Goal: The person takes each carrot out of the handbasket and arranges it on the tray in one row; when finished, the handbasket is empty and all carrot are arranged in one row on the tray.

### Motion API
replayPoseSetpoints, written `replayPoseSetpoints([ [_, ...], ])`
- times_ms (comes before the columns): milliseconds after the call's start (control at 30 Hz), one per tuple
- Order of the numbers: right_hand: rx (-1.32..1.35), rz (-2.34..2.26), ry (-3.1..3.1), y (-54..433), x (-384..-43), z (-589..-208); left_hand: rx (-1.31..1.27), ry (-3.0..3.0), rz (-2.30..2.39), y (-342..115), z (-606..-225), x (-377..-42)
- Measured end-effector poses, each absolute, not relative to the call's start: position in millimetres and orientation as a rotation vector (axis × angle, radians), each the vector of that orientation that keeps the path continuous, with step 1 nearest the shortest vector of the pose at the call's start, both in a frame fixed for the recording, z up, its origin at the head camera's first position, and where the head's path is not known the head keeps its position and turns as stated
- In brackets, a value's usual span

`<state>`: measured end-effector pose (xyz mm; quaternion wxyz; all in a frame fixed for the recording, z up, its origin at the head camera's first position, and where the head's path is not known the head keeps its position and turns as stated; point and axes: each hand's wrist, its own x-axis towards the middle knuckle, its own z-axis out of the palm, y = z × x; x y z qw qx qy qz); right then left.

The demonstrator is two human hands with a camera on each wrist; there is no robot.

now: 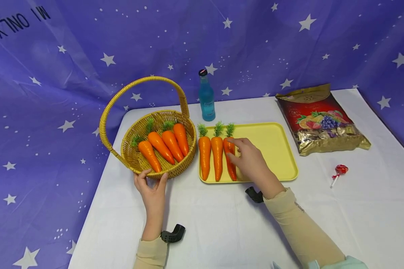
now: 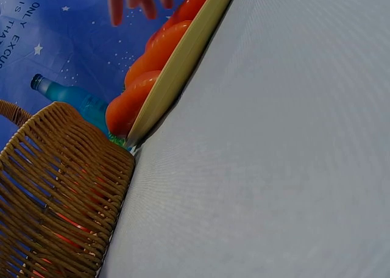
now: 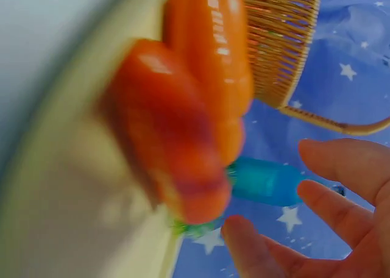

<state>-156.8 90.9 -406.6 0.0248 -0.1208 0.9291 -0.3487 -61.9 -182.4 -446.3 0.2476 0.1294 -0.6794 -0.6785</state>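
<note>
My left hand (image 1: pixel 151 190) holds the near rim of a yellow wicker basket (image 1: pixel 181 170), fingers and thumb at its edge. Several orange toy carrots (image 1: pixel 159 145) with green tops lie inside it. Three more carrots, among them a left one (image 1: pixel 204 157) and a middle one (image 1: pixel 217 157), lie side by side on a yellow tray (image 1: pixel 266 149). Over the rightmost carrot (image 1: pixel 231 168) hovers my right hand (image 1: pixel 250 158), thumb and fingers spread. In the right wrist view its fingers (image 3: pixel 341 214) are apart from the carrot (image 3: pixel 177 144), holding nothing.
Behind the tray stands a blue bottle (image 1: pixel 207 99) with a dark cap. A red and gold candy bag (image 1: pixel 320 123) lies at the back right, with a red lollipop (image 1: pixel 340 170) in front of it. A starred purple cloth (image 1: pixel 256 45) hangs behind the white table (image 1: pixel 215 224).
</note>
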Motion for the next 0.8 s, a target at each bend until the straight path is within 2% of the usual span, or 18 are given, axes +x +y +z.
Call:
replayPoseSetpoints([
  [367,-0.588,-1.118,2.782,39.4,-179.4,-368.2,0.348,-1.843,-1.846,-182.6,-446.7,-61.9],
  [800,-0.837,-1.155,2.543,-32.9,-196.8,-359.5,0.33,-1.879,-1.789,-182.1,-445.9,-61.5],
])
